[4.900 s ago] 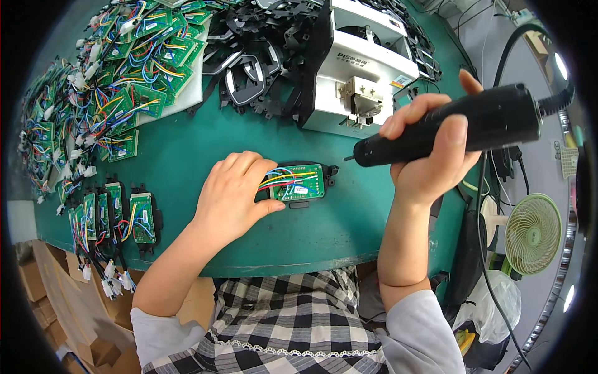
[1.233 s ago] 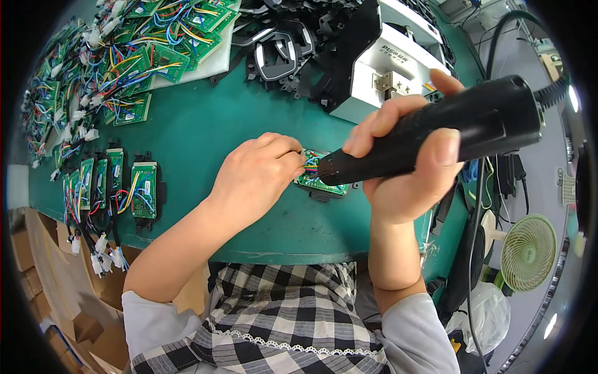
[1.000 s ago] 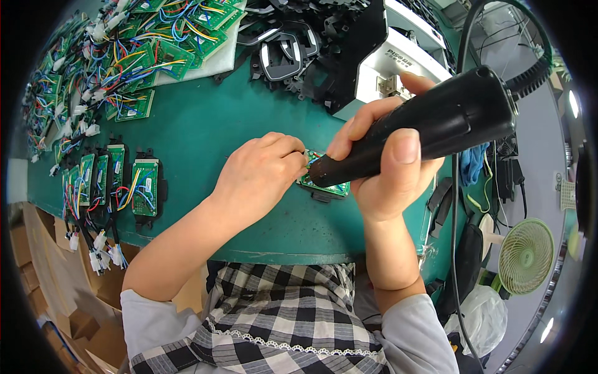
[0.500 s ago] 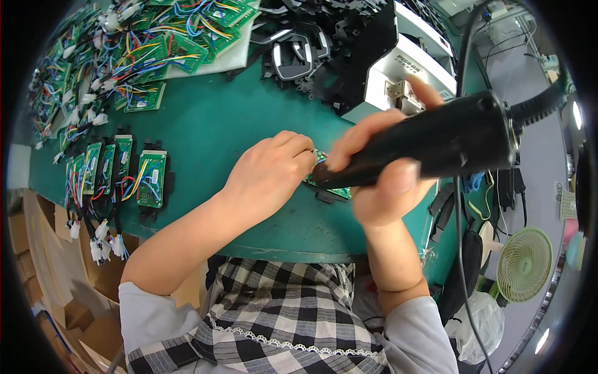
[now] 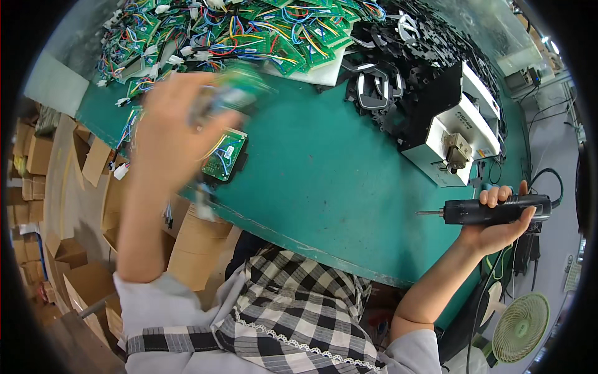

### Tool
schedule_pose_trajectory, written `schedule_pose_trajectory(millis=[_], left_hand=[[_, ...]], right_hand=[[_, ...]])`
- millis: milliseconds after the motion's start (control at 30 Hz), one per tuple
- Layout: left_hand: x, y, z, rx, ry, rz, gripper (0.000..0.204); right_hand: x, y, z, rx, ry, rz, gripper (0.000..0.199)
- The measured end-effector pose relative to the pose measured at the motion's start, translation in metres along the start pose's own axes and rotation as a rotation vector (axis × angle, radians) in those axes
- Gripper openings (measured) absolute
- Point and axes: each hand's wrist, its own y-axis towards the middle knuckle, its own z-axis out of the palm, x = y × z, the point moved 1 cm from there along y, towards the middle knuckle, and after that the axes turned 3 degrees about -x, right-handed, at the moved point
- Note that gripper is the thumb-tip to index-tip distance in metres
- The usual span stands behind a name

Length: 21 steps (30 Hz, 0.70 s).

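My left hand [image 5: 171, 128], smeared by motion, is over the left part of the green table. Between its thumb and fingers it grips a blurred green circuit board [image 5: 243, 87]. Just below that hand another wired circuit board [image 5: 227, 156] lies on a black bracket, partly covered by the hand. At the far right, my right hand [image 5: 498, 224] is wrapped around a black electric screwdriver [image 5: 476, 212]. Its thin metal bit points left over the table, touching nothing.
A heap of wired circuit boards [image 5: 249, 43] lies along the back left. Black plastic parts [image 5: 386, 81] pile up at the back, beside a black-and-white screw feeder [image 5: 445, 131]. A green fan [image 5: 520, 327] stands at lower right, cardboard boxes [image 5: 87, 287] at left.
My left hand has swung left, carrying the board off the middle of the table. My right hand has drawn back to the right with the screwdriver. The whole view has shifted.
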Motion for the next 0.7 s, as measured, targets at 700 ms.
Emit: schedule_pose_trajectory(millis=[700], left_hand=[[-0.073,0.111,0.167,0.047,0.134,0.910,0.017]], right_hand=[[-0.021,-0.006,0.011,-0.077,0.028,0.124,0.051]])
